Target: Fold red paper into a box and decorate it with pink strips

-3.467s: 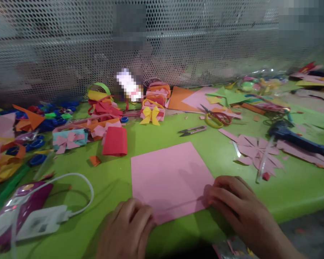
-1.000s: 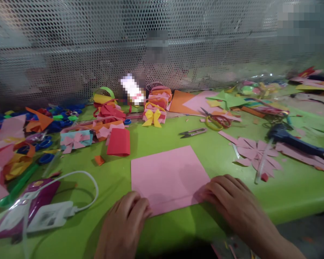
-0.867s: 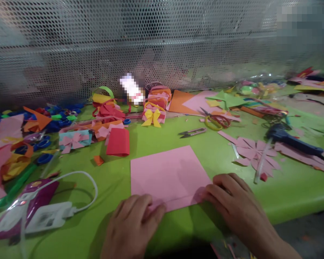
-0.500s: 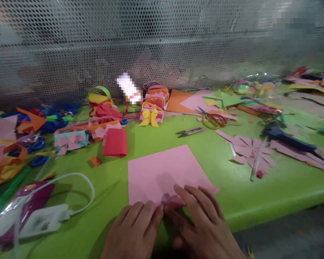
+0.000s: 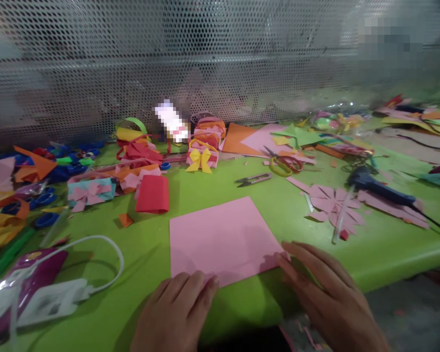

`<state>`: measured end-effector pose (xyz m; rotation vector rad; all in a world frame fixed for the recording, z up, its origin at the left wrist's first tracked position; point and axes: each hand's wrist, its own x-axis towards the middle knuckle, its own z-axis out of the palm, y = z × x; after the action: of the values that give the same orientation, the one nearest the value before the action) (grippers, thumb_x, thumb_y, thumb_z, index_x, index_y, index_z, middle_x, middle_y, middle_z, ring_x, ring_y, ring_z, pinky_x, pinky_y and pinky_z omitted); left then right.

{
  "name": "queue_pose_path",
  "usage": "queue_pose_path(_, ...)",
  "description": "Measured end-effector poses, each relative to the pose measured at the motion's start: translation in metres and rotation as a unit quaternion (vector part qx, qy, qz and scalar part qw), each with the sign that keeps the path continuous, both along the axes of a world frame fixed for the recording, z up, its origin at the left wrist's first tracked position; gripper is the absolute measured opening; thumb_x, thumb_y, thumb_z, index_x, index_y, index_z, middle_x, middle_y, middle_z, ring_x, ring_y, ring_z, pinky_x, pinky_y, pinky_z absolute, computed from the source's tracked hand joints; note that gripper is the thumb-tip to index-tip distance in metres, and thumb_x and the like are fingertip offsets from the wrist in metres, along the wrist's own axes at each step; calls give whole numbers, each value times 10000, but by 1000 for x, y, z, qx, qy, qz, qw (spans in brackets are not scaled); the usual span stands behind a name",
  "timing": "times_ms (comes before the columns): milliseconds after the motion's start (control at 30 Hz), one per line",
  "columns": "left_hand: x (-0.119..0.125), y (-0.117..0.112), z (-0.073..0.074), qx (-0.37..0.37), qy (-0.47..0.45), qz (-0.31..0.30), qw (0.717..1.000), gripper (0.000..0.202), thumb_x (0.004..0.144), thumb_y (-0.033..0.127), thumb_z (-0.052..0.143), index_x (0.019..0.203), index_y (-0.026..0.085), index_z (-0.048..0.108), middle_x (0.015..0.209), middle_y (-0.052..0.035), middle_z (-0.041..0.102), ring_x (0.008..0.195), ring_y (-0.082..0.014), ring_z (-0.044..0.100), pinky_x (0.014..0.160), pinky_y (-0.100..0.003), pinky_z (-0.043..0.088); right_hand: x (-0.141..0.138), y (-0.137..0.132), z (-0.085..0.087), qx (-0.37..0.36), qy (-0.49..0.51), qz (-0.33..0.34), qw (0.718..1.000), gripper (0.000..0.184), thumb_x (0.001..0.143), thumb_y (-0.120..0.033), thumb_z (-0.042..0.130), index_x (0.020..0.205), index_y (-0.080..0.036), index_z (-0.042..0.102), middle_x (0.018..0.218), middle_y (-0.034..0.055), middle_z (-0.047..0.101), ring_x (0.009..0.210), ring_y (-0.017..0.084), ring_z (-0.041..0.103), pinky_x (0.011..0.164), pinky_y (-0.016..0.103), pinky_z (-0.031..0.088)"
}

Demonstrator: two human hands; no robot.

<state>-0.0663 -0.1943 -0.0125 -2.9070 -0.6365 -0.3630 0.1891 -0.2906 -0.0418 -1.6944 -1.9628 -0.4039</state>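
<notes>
We have a sheet of pink paper point(image 5: 216, 242) lying flat on the green worktop point(image 5: 200, 193), straight in front of us. It is plain, matte and four-sided, with crisp straight edges, soft shadows across its face and a faint line just inside the near edge. Its long axis appears to run from side to side, though our slanting view flattens the depth; the far edge climbs towards the right, and the far right corner points away from us. Our left hand point(image 5: 176, 310) covers the near left corner, fingers bent and drawn together; our right hand point(image 5: 328, 293), fingers loosely stretched and slightly apart, touches the near right corner with its tips. We cannot tell whether either pinches the paper.
</notes>
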Motion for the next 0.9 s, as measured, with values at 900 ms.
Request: queue_pose_path(900, -1, 4, -11, 56, -10, 55, 997, 260, 834, 97, 360, 985, 166, 560, 893, -60, 644, 820, -201, 584, 659, -314, 479, -7, 29, 15, -35, -1, 122, 992, 355, 951, -168, 285, 918, -163, 638, 830, 63, 636, 795, 180, 553, 710, 302, 417)
